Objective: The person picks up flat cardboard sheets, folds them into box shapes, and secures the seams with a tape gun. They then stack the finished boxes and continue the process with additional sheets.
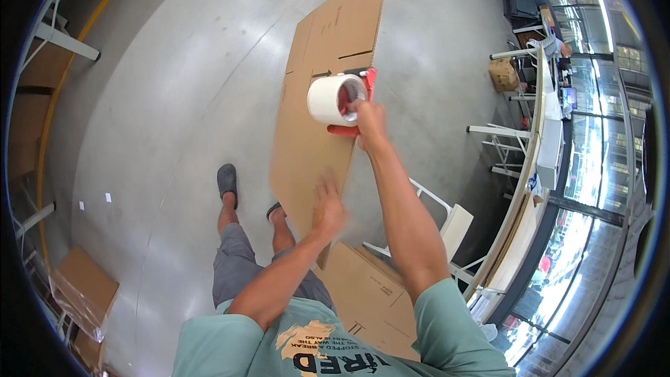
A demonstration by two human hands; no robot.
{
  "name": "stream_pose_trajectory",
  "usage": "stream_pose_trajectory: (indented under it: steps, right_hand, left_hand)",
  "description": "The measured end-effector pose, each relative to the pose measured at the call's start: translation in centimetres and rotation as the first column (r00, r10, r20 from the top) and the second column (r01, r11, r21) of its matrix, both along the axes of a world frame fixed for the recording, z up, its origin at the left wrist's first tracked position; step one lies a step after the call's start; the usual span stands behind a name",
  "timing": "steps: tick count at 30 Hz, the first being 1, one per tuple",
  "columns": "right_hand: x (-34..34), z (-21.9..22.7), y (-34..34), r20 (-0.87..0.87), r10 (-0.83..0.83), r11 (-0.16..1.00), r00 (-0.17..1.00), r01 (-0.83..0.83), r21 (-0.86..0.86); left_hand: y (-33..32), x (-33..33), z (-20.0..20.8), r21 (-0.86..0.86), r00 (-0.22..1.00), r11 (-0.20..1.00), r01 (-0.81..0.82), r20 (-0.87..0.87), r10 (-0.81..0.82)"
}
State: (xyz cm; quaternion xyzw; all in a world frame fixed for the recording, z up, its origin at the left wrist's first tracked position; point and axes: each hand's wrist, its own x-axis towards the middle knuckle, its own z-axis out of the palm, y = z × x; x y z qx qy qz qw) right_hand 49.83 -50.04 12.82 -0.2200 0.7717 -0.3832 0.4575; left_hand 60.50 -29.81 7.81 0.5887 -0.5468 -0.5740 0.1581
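In my right hand [372,124] is a red tape dispenser [343,130], its handle gripped by closed fingers. The wide white tape roll [324,100] on it faces left, in front of a tall flat sheet of folded cardboard [307,143]. This flattened box stands tilted, reaching far out over the floor and narrowing toward my body. Lower down, my left hand [328,208] lies against or just over the cardboard's near part, fingers stretched out and blurred by motion. Whether its palm touches the cardboard, I cannot tell.
More flattened cardboard boxes [370,300] lean close at my right side, beside a white step stool [455,232]. A long workbench [520,216] runs along the right by the windows. A brown carton [502,75] stands farther off. At lower left is a plastic-wrapped carton [85,285].
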Motion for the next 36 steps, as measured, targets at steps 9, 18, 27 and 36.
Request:
stream_pose_trajectory:
  steps: [9,18,27,36]
  right_hand:
    - [-3.9,0.9,11.2,0.346,-0.247,0.95,0.905,0.297,-0.099]
    - [-6.2,-4.3,16.4,0.428,-0.431,0.898,0.794,0.425,0.115]
    - [-2.8,-8.5,12.8,0.022,-0.256,0.967,0.966,0.256,0.011]
    - [-1.1,-9.8,10.3,-0.128,-0.096,0.987,0.987,0.078,-0.143]
  left_hand:
    - [-2.8,7.4,-6.3,-0.024,0.997,0.999,0.037,-0.06,-0.038]
    - [-4.2,7.6,-4.8,-0.016,0.992,1.0,-0.016,-0.127,0.014]
    - [-8.6,7.3,-6.4,-0.16,0.96,0.963,0.217,-0.145,-0.241]
    - [-9.4,6.8,-6.2,-0.107,0.949,0.968,0.228,-0.2,-0.245]
